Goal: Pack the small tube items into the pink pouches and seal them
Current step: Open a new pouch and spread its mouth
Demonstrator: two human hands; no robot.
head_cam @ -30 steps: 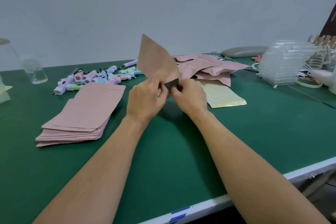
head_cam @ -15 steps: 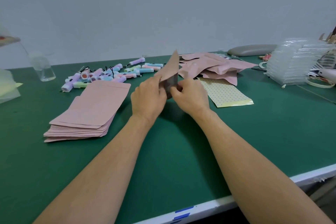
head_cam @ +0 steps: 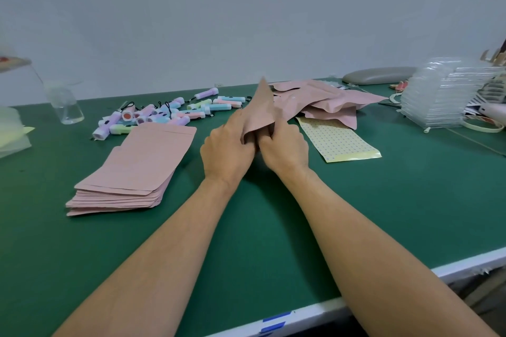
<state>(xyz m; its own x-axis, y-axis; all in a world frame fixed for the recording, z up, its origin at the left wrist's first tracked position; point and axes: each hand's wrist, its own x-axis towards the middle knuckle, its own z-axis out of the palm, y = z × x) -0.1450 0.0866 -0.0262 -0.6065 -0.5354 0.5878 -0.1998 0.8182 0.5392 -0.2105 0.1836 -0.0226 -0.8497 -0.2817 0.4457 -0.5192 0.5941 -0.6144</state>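
In the head view, one pink paper pouch (head_cam: 260,112) stands on edge between the two hands, with its pointed corner up. The left hand (head_cam: 228,149) and the right hand (head_cam: 284,148) both pinch its lower end with curled fingers. Left of the left hand lies one stack of flat pink pouches (head_cam: 142,161). Behind the stack is a pile of small pastel plastic tubes (head_cam: 164,115), more than ten. Behind the right hand lies one heap of several pink pouches (head_cam: 323,104).
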